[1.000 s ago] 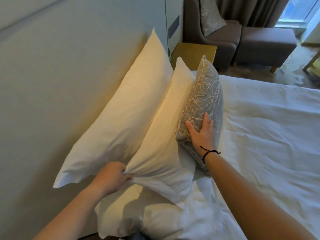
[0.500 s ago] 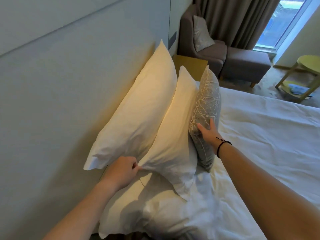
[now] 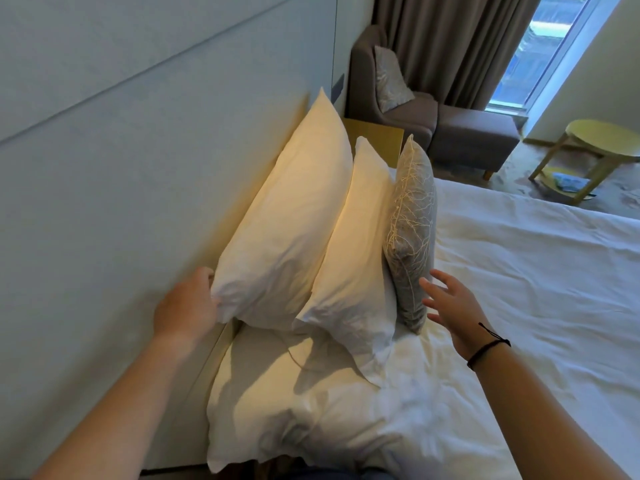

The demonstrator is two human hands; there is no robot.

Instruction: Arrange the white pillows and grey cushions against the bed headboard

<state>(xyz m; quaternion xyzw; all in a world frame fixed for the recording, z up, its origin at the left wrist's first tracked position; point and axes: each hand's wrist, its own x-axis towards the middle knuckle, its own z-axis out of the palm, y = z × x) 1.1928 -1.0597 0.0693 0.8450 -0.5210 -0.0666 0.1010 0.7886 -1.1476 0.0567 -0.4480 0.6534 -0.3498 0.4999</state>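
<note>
Head view, the only one I have: item one, rear white pillow [image 3: 287, 230], leaning upright against the headboard [image 3: 145, 161], plump and soft, light by the look of it, its cotton case wrinkling at the near corner. My left hand [image 3: 185, 303] is curled onto that near lower corner, between pillow and headboard; I judge it a light pinch of the fabric, though the fingertips are hidden behind the corner and I cannot be sure how firm the hold is. Item two, front white pillow [image 3: 349, 268], propped against the first, its loose flange drooping at the near end; best taken by the stuffed corner, not the flange, which would only stretch. Item three, grey cushion [image 3: 412, 233] with pale branching embroidery, standing on edge against the front pillow; smaller and firmer, likely to tip toward the open bed if nudged, so I would press its flat face or grip a seamed edge. My right hand [image 3: 450, 306], with a dark cord at the wrist, is spread wide, holding nothing, just beside the cushion's near lower edge and seemingly clear of it. Item four, another white pillow [image 3: 311, 407], lying flat at the near end beneath the standing ones, not yet stood up. All rest on the white bed sheet [image 3: 526, 289].
</note>
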